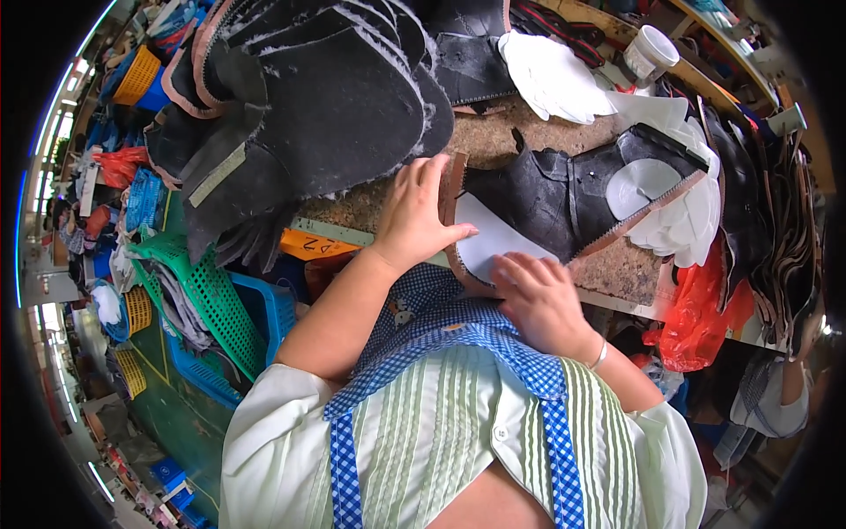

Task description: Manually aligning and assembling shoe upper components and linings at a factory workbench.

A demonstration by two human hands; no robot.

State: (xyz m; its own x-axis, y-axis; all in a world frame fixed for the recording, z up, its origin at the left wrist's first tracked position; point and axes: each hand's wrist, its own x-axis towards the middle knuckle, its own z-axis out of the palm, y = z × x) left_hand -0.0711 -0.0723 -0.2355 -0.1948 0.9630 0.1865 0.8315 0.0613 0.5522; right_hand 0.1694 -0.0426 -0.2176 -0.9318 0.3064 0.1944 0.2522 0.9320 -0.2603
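A black shoe upper (551, 189) lies spread on the bench with its brown, zigzag-notched edge showing. On its left end sits a smooth white stiffener piece (485, 234); a rounded white piece (641, 187) rests on its right end. My left hand (416, 216) is at the upper's left edge, fingers stretched out and thumb spread onto the stiffener. My right hand (548, 309) lies with extended, slightly blurred fingertips on the stiffener's lower right part. Neither hand is closed round anything.
Stacked black uppers (344, 106) rise at the back left. White pieces (555, 75) lie in a pile behind, near a white tub (650, 53). A red plastic bag (696, 317) hangs at the bench's right edge. Green (207, 300) and blue baskets (264, 309) stand left.
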